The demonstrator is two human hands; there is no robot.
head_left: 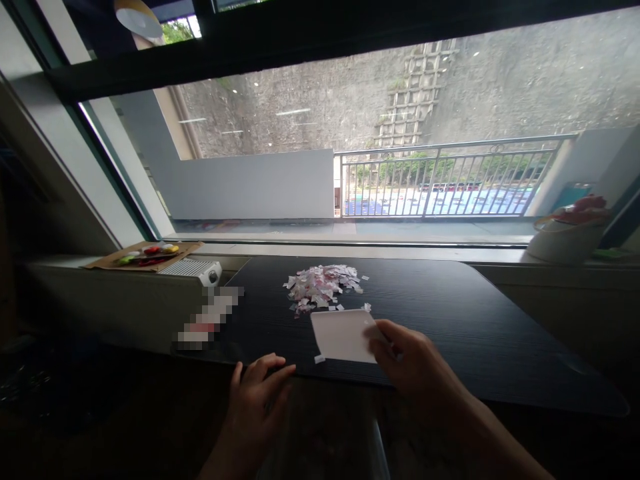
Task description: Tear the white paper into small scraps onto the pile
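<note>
My right hand [407, 353] is closed on the right edge of a thin white rectangular sheet [345, 335], stiff like a card or a plastic scraper. The sheet lies low over the front part of the black table [440, 300]; I cannot tell whether it touches the top. Just beyond it sits a heap of small torn paper scraps [323, 283], white and pinkish. One loose scrap [319, 359] is by the sheet's near left corner. At the table's front edge, my left hand [263, 383] is open, its fingers spread and nothing in them.
A blurred-out item [207, 323] lies on the table's left side. Beyond it are a white box with a knob [193, 270] and a brown board [110, 262] bearing colourful pieces. A white container [560, 240] stands on the right of the window sill. Below the table it is dark.
</note>
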